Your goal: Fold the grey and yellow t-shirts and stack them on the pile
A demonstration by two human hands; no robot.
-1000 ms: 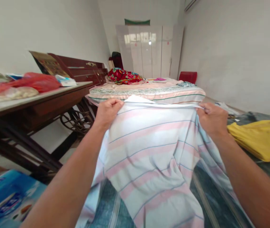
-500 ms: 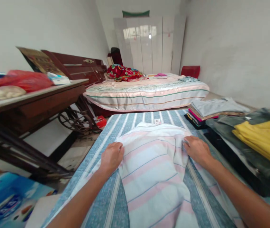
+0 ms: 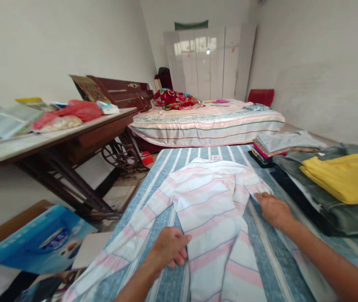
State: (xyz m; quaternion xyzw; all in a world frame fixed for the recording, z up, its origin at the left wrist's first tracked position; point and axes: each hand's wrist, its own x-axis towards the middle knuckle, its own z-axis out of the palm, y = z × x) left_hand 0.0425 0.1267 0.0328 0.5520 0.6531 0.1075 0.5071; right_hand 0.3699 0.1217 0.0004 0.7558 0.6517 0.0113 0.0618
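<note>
A white long-sleeved shirt with pink bands and thin blue lines lies spread on the blue striped bed cover, its collar pointing away from me. Its left-side sleeve stretches down toward the lower left. My right hand pinches the top of the right-side sleeve near the shoulder. Beside the left edge of the shirt's body is my left hand, thumb out and fingers loosely curled apart from it, with no cloth visible in its grasp.
Folded clothes are stacked at the right, near a yellow garment on dark ones. A sewing-machine table stands at the left, with a blue carton below. Another bed lies beyond.
My left hand has let go of the shirt's shoulder and moved down beside its body. My right hand has shifted slightly outward along the sleeve. The view has swung left.
</note>
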